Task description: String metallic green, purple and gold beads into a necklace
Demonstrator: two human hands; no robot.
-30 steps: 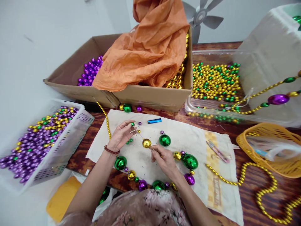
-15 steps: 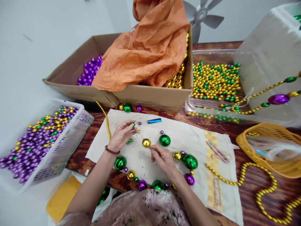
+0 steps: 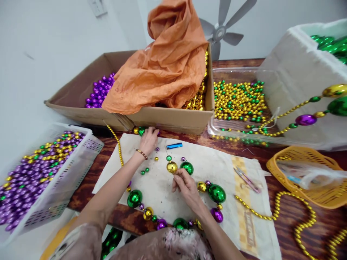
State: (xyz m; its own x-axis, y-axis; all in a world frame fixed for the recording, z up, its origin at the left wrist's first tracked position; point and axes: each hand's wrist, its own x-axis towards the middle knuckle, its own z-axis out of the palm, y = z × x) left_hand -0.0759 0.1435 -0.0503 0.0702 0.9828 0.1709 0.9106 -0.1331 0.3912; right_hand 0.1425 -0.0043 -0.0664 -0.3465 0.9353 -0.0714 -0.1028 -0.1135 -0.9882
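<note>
My right hand (image 3: 185, 186) pinches a thin beaded string just under a shiny gold bead (image 3: 171, 167). A small green bead (image 3: 169, 158) sits above the gold one, with a thin stiff end pointing up from it. My left hand (image 3: 149, 140) reaches to the foot of the cardboard box, fingers bent down over a purple bead (image 3: 158, 133) that shows only in part. Beside those fingers lies a larger green bead (image 3: 141, 131). Loose small beads and a big green bead (image 3: 187, 167) rest on the white cloth (image 3: 159, 187). A strand of large beads (image 3: 180, 223) curves along its near side.
A blue lighter (image 3: 174, 146) and small scissors (image 3: 247, 179) lie on the cloth. The cardboard box (image 3: 168, 119) stands behind, under orange fabric (image 3: 159, 76). Bead-filled bins (image 3: 93, 144) flank the cloth. A yellow basket (image 3: 279, 169) and gold bead chain (image 3: 279, 198) are at right.
My left hand has left the thread end and moved up to the beads by the box. The small green bead now sits above the gold bead on the string, still pinched by my right hand.
</note>
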